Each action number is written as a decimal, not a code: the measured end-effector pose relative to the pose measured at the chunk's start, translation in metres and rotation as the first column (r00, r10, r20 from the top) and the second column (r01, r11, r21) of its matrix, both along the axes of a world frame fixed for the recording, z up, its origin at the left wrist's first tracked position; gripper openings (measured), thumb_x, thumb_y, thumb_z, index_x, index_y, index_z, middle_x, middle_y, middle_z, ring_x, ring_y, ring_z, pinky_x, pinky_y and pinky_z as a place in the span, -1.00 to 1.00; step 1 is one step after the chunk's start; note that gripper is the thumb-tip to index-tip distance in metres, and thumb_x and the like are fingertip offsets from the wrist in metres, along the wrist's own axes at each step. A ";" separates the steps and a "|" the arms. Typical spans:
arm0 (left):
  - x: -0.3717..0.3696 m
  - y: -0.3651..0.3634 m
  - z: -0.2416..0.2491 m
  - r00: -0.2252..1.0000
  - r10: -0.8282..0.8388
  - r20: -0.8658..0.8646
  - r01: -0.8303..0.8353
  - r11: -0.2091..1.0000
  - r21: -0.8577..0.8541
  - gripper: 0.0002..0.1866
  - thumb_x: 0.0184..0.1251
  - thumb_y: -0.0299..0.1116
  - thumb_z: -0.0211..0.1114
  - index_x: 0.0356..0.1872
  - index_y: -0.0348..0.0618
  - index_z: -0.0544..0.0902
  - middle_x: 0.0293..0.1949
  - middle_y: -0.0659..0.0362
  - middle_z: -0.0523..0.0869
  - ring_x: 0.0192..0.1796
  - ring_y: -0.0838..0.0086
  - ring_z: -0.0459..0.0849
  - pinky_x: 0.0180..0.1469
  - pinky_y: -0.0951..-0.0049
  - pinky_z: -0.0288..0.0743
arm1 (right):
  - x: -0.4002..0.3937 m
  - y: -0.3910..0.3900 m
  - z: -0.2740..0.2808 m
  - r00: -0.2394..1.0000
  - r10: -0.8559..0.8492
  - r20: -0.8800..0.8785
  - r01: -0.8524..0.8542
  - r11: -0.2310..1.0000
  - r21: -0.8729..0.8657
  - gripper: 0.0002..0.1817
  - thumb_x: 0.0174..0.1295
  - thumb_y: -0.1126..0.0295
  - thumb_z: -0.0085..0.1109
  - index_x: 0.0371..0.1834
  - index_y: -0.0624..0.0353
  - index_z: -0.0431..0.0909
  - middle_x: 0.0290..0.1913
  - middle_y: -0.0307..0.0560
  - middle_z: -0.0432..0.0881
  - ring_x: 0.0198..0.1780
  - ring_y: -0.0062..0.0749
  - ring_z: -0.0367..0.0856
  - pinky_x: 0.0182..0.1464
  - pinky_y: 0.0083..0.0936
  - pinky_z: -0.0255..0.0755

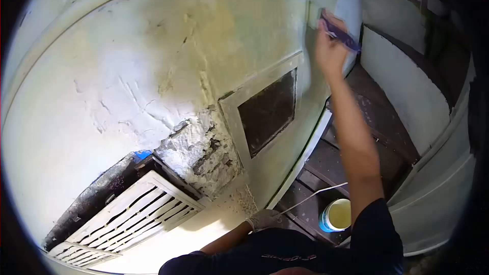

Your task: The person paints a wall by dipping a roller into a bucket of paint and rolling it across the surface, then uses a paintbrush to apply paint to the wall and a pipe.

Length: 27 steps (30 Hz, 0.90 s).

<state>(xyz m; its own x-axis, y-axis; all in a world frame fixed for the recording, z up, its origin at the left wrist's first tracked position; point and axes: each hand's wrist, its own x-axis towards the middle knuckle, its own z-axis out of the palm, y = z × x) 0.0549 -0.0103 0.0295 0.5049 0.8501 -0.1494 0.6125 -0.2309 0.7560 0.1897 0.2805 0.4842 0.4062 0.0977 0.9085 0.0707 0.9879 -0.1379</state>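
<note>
My right hand [333,46] is raised against the pale green wall [265,25], closed around a purple tool [340,34]. The tool is long and flat, and blur hides its exact kind. Low in the view, near my body, my left hand [264,220] looks whitish, as if gloved or coated. Its fingers appear closed at the near end of a thin, bent white rod [316,192], though the grip is partly hidden. Close to the rod's far end stands a white and blue bucket [333,216] with a pale yellowish inside.
A framed dark opening [267,112] sits in the wall below my right hand. Broken plaster [204,147] lies left of it, above a white slatted shutter [132,219]. Dark wooden boards [318,168] form the floor, with pale curved panels [402,81] at right.
</note>
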 end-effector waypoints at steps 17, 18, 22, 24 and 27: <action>0.006 0.002 0.040 0.993 0.113 -0.038 -0.119 0.959 -0.257 -0.54 0.43 0.00 -0.09 -0.22 -0.19 0.61 -0.21 -0.05 0.66 -0.13 0.09 0.61 -0.01 0.18 0.42 | 0.066 0.088 -0.032 0.895 0.348 -0.280 -0.428 0.847 -0.315 -0.72 0.26 0.48 0.17 0.02 0.29 0.49 -0.07 -0.09 0.56 -0.12 -0.43 0.57 -0.11 -0.44 0.63; 0.004 0.001 0.033 0.992 0.117 -0.036 -0.122 0.959 -0.257 -0.54 0.43 0.00 -0.09 -0.22 -0.19 0.61 -0.21 -0.05 0.66 -0.13 0.09 0.61 -0.01 0.18 0.42 | 0.065 0.097 -0.028 0.894 0.352 -0.278 -0.431 0.846 -0.316 -0.72 0.26 0.48 0.17 0.02 0.29 0.49 -0.07 -0.09 0.56 -0.12 -0.43 0.57 -0.11 -0.44 0.63; -0.001 -0.003 0.032 0.997 0.078 0.007 -0.076 0.987 -0.138 -0.52 0.44 0.02 -0.09 -0.19 -0.19 0.63 -0.23 0.02 0.69 -0.15 0.23 0.64 -0.05 0.26 0.46 | 0.036 0.075 0.001 0.993 -0.037 -0.110 0.016 0.982 -0.190 -0.73 0.26 0.51 0.15 0.02 0.28 0.50 -0.10 -0.11 0.59 -0.15 -0.49 0.58 -0.11 -0.55 0.56; -0.002 -0.001 0.035 0.999 0.022 -0.024 -0.025 0.994 -0.103 -0.50 0.46 0.03 -0.10 -0.15 -0.20 0.65 -0.23 0.08 0.71 -0.17 0.36 0.67 -0.08 0.34 0.50 | 0.008 0.034 0.026 1.000 -0.019 -0.020 0.017 0.993 -0.113 -0.73 0.27 0.51 0.15 0.03 0.28 0.50 -0.09 -0.11 0.59 -0.15 -0.53 0.57 -0.13 -0.62 0.50; -0.001 0.003 0.022 0.998 0.058 -0.016 -0.059 0.995 -0.084 -0.50 0.46 0.02 -0.11 -0.16 -0.21 0.64 -0.25 0.09 0.71 -0.18 0.38 0.66 -0.08 0.36 0.50 | -0.026 -0.024 0.046 0.975 0.223 0.014 -0.223 0.969 0.108 -0.77 0.21 0.49 0.22 -0.08 0.27 0.55 -0.19 -0.19 0.62 -0.29 -0.66 0.51 -0.31 -0.71 0.36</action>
<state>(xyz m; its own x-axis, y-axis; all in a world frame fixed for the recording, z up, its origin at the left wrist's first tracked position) 0.0538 -0.0068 0.0512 0.4519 0.8624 -0.2284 0.6332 -0.1297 0.7631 0.1638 0.2566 0.5299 0.3834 0.0868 0.9195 -0.1531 0.9878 -0.0294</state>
